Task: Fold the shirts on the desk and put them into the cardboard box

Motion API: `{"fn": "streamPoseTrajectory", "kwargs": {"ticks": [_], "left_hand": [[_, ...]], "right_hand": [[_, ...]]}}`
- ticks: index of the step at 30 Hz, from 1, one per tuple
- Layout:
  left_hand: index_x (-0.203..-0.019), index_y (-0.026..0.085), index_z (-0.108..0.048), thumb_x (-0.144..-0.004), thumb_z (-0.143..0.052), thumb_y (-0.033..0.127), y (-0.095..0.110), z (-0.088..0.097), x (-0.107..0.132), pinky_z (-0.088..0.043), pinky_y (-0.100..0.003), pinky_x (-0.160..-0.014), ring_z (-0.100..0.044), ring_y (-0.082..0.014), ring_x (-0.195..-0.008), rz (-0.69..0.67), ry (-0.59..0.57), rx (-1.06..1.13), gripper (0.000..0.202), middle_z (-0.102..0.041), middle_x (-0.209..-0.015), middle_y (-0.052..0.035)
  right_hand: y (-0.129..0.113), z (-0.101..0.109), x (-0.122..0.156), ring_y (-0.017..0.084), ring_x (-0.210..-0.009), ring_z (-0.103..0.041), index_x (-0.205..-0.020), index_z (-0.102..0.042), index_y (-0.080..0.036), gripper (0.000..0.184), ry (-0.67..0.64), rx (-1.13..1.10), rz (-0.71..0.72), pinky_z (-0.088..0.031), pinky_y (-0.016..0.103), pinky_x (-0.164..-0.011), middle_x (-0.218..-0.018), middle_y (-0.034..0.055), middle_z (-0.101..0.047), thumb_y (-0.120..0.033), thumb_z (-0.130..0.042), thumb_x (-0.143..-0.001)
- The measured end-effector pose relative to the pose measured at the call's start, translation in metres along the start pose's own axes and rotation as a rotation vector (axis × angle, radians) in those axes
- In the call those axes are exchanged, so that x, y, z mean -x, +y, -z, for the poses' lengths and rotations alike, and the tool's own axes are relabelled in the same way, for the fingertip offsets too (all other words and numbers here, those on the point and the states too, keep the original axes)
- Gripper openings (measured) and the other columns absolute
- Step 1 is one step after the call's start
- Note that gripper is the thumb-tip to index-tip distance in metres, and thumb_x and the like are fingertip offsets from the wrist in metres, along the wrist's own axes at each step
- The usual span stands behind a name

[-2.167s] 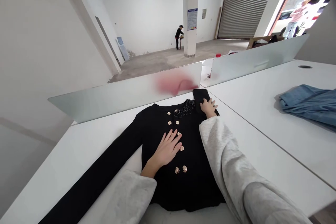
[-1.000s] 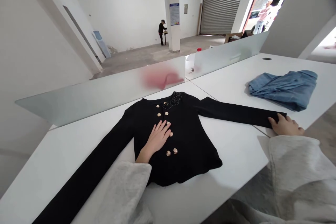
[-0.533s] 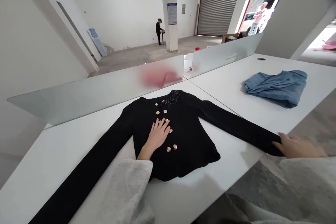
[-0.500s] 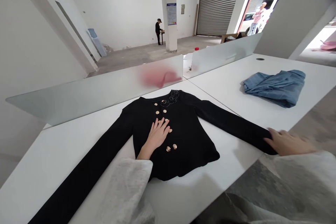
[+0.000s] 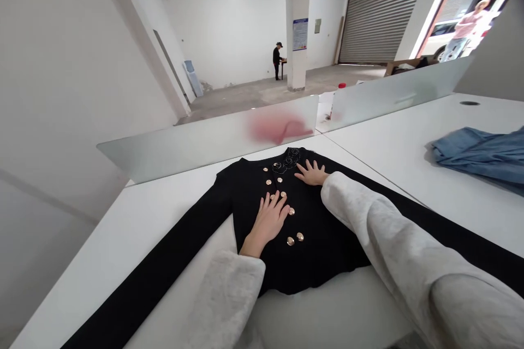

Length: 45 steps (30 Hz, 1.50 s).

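Both hands open flat, fingers spread, gripping nothing: L hand (image 5: 268, 222) & R hand (image 5: 311, 173) press black button-front top (image 5: 319, 251) down, keeping it spread on white table (image 5: 135, 240).

matt black knit top (image 5: 325, 262), glossy metal buttons (image 5: 290, 241)

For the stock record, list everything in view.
Long-sleeved top: one, black, flat on the near desk.
Buttons: about nine, gold, on the top's front.
Collar flowers: a cluster, black, at the neckline.
Denim garment: one, blue, on the right desk.
Desks: two, white, side by side.
Glass dividers: two, frosted, along the desks' far edges.
Person: one, in black, at a far table.
Left hand: one, flat on the top, among the lower buttons.
Right hand: one, flat on the top, near the collar.
Sleeves: two, pale grey, on the person's arms.
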State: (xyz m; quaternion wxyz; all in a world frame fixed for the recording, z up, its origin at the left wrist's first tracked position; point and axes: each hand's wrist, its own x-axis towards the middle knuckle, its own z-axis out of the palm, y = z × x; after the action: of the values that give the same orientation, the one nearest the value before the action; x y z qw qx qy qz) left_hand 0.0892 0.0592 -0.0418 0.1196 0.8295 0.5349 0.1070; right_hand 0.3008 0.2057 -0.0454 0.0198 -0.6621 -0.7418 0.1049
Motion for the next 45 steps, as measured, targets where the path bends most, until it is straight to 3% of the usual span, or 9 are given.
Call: {"fn": "streamPoseTrajectory", "kwargs": {"ticks": [7, 17, 20, 23, 28, 32, 35, 40, 45], "left_hand": [[-0.148, 0.023, -0.018, -0.095, -0.01, 0.056, -0.015, 0.001, -0.011, -0.017, -0.048, -0.114, -0.009, -0.027, -0.143, -0.008, 0.017, 0.027, 0.063, -0.018, -0.155, -0.006], [-0.147, 0.01, -0.018, -0.096, -0.02, 0.05, 0.006, 0.018, 0.005, -0.026, -0.045, -0.11, -0.021, -0.0304, -0.14, 0.042, -0.043, -0.197, 0.065, -0.019, -0.153, -0.015], [-0.143, 0.004, -0.031, -0.094, -0.034, 0.049, 0.032, 0.042, 0.028, -0.038, -0.044, -0.1, -0.044, -0.0348, -0.127, 0.086, -0.191, -0.38, 0.066, -0.038, -0.144, -0.0221], [-0.133, 0.001, -0.046, -0.09, -0.043, 0.052, 0.063, 0.063, 0.053, -0.048, -0.037, -0.08, -0.063, -0.033, -0.099, 0.079, -0.337, -0.46, 0.067, -0.063, -0.114, -0.0245], [-0.096, 0.006, -0.071, -0.08, -0.06, 0.051, 0.101, 0.061, 0.073, -0.048, -0.032, -0.064, -0.067, -0.0284, -0.076, -0.057, -0.475, -0.494, 0.049, -0.07, -0.087, -0.0182], [-0.08, 0.009, -0.073, -0.078, -0.062, 0.014, 0.108, 0.048, 0.077, -0.046, -0.032, -0.06, -0.066, -0.0268, -0.073, -0.13, -0.514, -0.548, 0.012, -0.069, -0.077, -0.014], [-0.072, 0.013, -0.072, -0.062, -0.057, -0.008, 0.108, 0.048, 0.08, -0.041, -0.027, -0.054, -0.064, -0.0224, -0.063, -0.177, -0.567, -0.567, 0.028, -0.064, -0.062, -0.0065], [-0.065, 0.015, -0.071, -0.05, -0.053, -0.015, 0.116, 0.065, 0.093, -0.031, -0.025, -0.049, -0.054, -0.0172, -0.048, -0.034, -0.532, -0.658, 0.039, -0.044, -0.044, 0.002], [-0.058, 0.017, -0.068, -0.047, -0.061, -0.013, 0.118, 0.08, 0.104, -0.028, -0.024, -0.047, -0.045, -0.0137, -0.044, -0.001, -0.583, -0.596, 0.032, -0.035, -0.042, 0.0046]], "right_hand": [[-0.001, -0.006, -0.033, 0.037, -0.14, -0.013, -0.146, -0.026, -0.033, 0.063, 0.048, 0.018, 0.071, -0.014, 0.064, -0.105, -0.154, 0.0093, -0.02, -0.061, -0.029, -0.091], [-0.014, 0.001, 0.003, 0.031, -0.127, -0.035, -0.13, -0.049, -0.009, 0.045, 0.259, 0.029, 0.204, -0.028, 0.048, -0.102, -0.133, 0.0208, -0.046, -0.026, -0.024, -0.096], [-0.013, 0.01, 0.023, 0.029, -0.12, -0.044, -0.129, -0.051, -0.008, 0.041, 0.181, 0.014, 0.263, -0.034, 0.045, -0.1, -0.128, 0.0201, -0.051, -0.024, -0.035, -0.094], [-0.003, 0.019, 0.058, 0.023, -0.118, -0.049, -0.126, -0.056, -0.016, 0.042, 0.015, -0.004, 0.417, -0.037, 0.034, -0.101, -0.129, 0.0115, -0.055, -0.032, -0.056, -0.086], [0.038, 0.016, 0.15, 0.028, -0.133, -0.037, -0.135, -0.049, -0.021, 0.066, -0.177, -0.123, 0.748, -0.031, 0.04, -0.109, -0.146, 0.0102, -0.039, -0.053, -0.061, -0.079], [0.075, -0.011, 0.211, 0.034, -0.134, -0.032, -0.136, -0.047, -0.023, 0.074, -0.067, -0.175, 0.606, -0.031, 0.052, -0.108, -0.147, 0.0121, -0.035, -0.058, -0.063, -0.074], [0.086, -0.032, 0.234, 0.03, -0.13, -0.04, -0.125, -0.057, -0.023, 0.043, 0.199, -0.262, 0.489, -0.037, 0.05, -0.105, -0.14, 0.0115, -0.045, -0.044, -0.048, -0.089], [0.082, -0.039, 0.243, 0.024, -0.102, -0.059, -0.099, -0.066, -0.025, 0.028, 0.491, -0.364, 0.344, -0.05, 0.043, -0.088, -0.11, 0.0099, -0.062, -0.029, -0.039, -0.092], [0.077, -0.035, 0.244, 0.03, -0.102, -0.055, -0.113, -0.061, -0.025, 0.038, 0.424, -0.286, 0.347, -0.046, 0.051, -0.085, -0.12, 0.0106, -0.057, -0.026, -0.051, -0.077]]}}
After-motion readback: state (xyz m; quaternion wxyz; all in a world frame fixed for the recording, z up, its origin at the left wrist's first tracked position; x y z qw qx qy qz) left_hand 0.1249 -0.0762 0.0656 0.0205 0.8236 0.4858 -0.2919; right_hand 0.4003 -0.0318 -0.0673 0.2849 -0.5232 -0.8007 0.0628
